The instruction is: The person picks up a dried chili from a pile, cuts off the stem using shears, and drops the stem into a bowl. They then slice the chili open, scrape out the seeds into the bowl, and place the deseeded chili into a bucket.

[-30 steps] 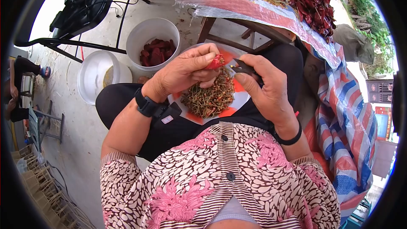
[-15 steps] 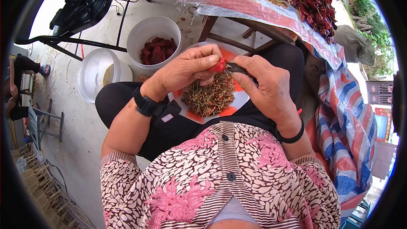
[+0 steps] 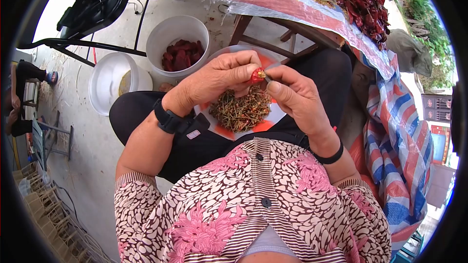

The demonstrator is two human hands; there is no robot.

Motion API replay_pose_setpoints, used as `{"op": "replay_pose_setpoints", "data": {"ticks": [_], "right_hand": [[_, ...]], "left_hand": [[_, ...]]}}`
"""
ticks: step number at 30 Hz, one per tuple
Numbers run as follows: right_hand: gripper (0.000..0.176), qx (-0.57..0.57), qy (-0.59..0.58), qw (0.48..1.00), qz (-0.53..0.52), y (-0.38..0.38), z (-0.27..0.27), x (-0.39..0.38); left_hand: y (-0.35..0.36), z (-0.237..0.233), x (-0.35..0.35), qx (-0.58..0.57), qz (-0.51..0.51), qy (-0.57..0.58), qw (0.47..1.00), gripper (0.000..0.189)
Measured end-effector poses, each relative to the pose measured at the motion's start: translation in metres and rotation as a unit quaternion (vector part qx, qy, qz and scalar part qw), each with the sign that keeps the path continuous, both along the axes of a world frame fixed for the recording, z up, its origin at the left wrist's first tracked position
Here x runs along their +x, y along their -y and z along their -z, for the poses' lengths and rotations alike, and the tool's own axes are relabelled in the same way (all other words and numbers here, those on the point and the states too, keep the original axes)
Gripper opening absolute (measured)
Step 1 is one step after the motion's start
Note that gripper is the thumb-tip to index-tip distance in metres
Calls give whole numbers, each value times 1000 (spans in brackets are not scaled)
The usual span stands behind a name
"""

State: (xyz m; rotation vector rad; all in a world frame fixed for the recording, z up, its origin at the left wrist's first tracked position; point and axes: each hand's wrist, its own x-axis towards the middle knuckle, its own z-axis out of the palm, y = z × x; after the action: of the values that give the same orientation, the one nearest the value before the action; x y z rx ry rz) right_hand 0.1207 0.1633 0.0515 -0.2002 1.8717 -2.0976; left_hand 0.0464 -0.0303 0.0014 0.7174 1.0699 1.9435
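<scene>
My left hand (image 3: 229, 70) pinches a red dried chili pepper (image 3: 255, 76) between thumb and fingers. The pepper's open end faces right, with pale yellowish seeds or core showing. Close beside it, my right hand (image 3: 297, 92) is closed on a small dark blade (image 3: 267, 79), mostly hidden behind the thumb and fingers. Under both hands, a wide white and orange-red basin (image 3: 276, 113) rests on my lap. A heap of chili stems and seeds (image 3: 241, 109) lies in it.
A white bucket (image 3: 202, 31) with red pepper pieces stands ahead on the floor, next to another white bucket (image 3: 100, 85). A striped woven sheet (image 3: 292, 2) bearing dried red chilies (image 3: 360, 5) covers a table ahead right. A black metal frame (image 3: 97, 47) stands at upper left.
My right hand has turned and drawn slightly back, so less of the dark blade shows. The pepper has tipped, and its pale inside now faces the right hand.
</scene>
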Motion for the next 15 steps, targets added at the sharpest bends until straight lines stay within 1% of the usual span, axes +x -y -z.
{"op": "replay_pose_setpoints", "data": {"ticks": [1,5,6,8,9,11,13,15], "right_hand": [[22,-39,47,998,-4,0,0,0],[22,-130,149,980,-19,-4,2,-1],[22,-152,174,973,-18,-4,0,0],[24,-127,147,980,-33,-12,-2,-3],[25,-116,133,984,-40,-15,-3,-4],[26,-8,25,999,31,-7,-4,1],[28,69,-54,994,70,-5,-1,3],[29,112,-103,985,78,-7,11,4]], "left_hand": [[0,-2,-1,-14,-15,-25,999,24],[-1,0,-3,-54,-81,-139,986,26],[-1,3,-3,-63,-88,-151,982,26],[-2,9,-3,-80,-105,-177,975,26],[-2,8,-2,-76,-98,-143,982,26],[-3,4,1,-69,-82,-77,991,25],[-3,6,1,-50,-71,-51,995,24],[-3,7,2,-31,-66,-23,997,23]]}}
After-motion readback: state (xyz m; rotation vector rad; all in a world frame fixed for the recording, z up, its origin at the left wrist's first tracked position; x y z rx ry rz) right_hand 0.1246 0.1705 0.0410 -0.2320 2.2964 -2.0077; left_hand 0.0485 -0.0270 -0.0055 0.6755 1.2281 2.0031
